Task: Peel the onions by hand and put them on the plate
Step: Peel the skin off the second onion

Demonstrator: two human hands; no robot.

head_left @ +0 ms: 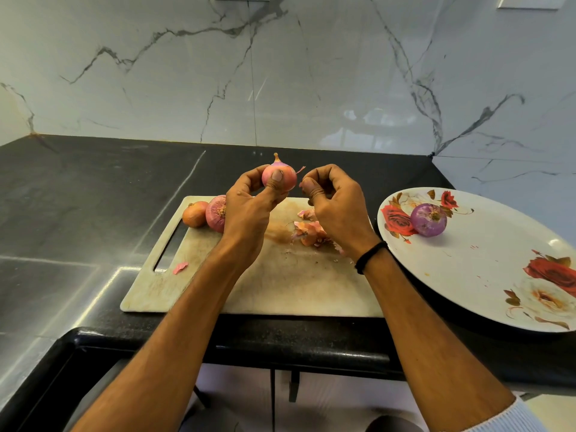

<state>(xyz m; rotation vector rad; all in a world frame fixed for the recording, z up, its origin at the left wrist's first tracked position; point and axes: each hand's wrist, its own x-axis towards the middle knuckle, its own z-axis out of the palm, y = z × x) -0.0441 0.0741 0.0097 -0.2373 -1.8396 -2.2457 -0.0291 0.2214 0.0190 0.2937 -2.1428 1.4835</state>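
Grips a partly skinned onion (pixel 282 177) in the left hand (pixel 249 210), fingers (pixel 252 177) curled round it, above the cutting board (pixel 280 291). Pinches a pink skin scrap (pixel 301 184) in the right hand (pixel 333 207), fingers tightly curled. On the plate (pixel 467 275), one peeled purple onion (pixel 428 220); on the board, two unpeeled onions (pixel 194 213) (pixel 216 213) and a peel heap (pixel 308 230).

Glossy veined marble wall (pixel 187 73), polished black stone counter (pixel 78 188), scuffed matt cutting board (pixel 280 285), glossy floral plate (pixel 483 269)

Worn cutting board (pixel 280 285) flat on black countertop (pixel 78 198), handle slot left; veined marble backsplash (pixel 187 73) behind, white cabinet doors (pixel 243 394) below.
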